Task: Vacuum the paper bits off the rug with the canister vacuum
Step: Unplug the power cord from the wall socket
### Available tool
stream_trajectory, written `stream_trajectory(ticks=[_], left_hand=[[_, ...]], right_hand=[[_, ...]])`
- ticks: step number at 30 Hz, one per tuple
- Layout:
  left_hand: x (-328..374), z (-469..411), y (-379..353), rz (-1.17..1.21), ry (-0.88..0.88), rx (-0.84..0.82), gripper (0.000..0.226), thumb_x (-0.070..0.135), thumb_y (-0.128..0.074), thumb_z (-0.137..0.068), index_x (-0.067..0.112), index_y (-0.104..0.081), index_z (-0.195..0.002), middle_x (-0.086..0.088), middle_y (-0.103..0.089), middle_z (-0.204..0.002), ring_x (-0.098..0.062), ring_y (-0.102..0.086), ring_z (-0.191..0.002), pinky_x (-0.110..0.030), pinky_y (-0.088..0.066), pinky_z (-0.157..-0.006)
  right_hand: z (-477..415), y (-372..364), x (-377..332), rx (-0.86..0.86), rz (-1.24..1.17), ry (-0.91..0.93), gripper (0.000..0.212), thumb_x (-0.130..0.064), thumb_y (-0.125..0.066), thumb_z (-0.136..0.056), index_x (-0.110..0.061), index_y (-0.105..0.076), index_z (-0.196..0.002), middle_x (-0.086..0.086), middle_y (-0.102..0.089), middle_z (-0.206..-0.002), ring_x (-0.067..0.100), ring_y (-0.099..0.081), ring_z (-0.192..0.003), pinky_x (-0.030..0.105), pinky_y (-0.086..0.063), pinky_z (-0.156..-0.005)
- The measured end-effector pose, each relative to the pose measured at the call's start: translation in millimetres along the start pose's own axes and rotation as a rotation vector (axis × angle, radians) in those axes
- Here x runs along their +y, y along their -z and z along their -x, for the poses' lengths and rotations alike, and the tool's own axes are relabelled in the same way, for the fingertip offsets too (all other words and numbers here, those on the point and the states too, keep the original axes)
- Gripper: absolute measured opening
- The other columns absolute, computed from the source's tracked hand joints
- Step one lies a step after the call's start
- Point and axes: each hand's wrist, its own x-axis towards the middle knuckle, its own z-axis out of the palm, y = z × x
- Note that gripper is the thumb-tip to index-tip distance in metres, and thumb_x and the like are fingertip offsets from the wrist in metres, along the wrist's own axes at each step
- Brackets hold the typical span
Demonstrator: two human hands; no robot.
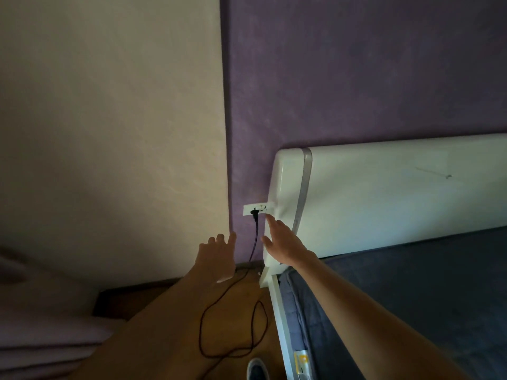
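Note:
A black plug sits in a white wall socket strip on the purple wall. Its black cord hangs down and loops over the wooden floor. My right hand reaches toward the socket with fingers spread, its fingertip just below the strip's right end, holding nothing. My left hand is lower and to the left of the cord, fingers loosely apart and empty. No vacuum, rug or paper bits are in view.
A white glossy headboard stands against the purple wall, tight beside the socket. A bed with a dark blue cover fills the lower right. A beige wall and pale folded fabric are on the left. A shoe tip shows below.

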Motion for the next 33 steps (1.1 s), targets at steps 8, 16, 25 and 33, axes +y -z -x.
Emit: stream_trajectory(ticks=[8, 16, 25, 33], left_hand=[[13.2, -34.5, -52.3, 0.037, 0.029, -0.071, 0.069, 0.036, -0.045, -0.095, 0.015, -0.013, -0.151, -0.014, -0.045, -0.135, -0.029, -0.052, -0.115, -0.040, -0.047, -0.090], [32.4, -74.2, -113.3, 0.159, 0.022, -0.053, 0.069, 0.038, -0.049, -0.094, 0.015, -0.016, -0.151, -0.014, -0.051, -0.129, -0.027, -0.057, -0.109, -0.039, -0.052, -0.087], [58.7, -117.0, -160.7, 0.776, 0.107, -0.030, 0.060, 0.026, -0.050, -0.100, 0.016, -0.023, -0.152, -0.012, -0.054, -0.120, -0.020, -0.053, -0.105, -0.025, -0.043, -0.086], [61.8, -128.5, -193.5, 1.061, 0.117, 0.109, 0.020, 0.016, -0.049, -0.102, 0.012, -0.056, -0.120, -0.003, -0.065, -0.103, -0.006, -0.062, -0.089, -0.017, -0.050, -0.072]], right_hand=[[-48.8, -45.5, 16.7, 0.019, -0.237, -0.041, 0.066, -0.019, -0.052, -0.099, -0.014, -0.016, -0.154, 0.019, -0.046, -0.142, 0.028, -0.051, -0.126, 0.028, -0.043, -0.095], [-88.0, -93.0, 39.2, 0.038, -0.323, -0.106, 0.073, -0.017, -0.050, -0.098, -0.017, -0.006, -0.156, 0.021, -0.044, -0.139, 0.032, -0.042, -0.129, 0.043, -0.044, -0.105], [-122.1, -130.3, 62.0, 0.181, -0.493, -0.113, 0.062, -0.008, -0.054, -0.094, -0.008, -0.022, -0.147, 0.022, -0.048, -0.138, 0.039, -0.052, -0.123, 0.051, -0.046, -0.103], [-144.3, -156.7, 64.5, 0.358, -0.602, -0.122, 0.057, -0.013, -0.052, -0.097, -0.006, -0.025, -0.147, 0.019, -0.050, -0.141, 0.030, -0.048, -0.132, 0.046, -0.040, -0.110]])
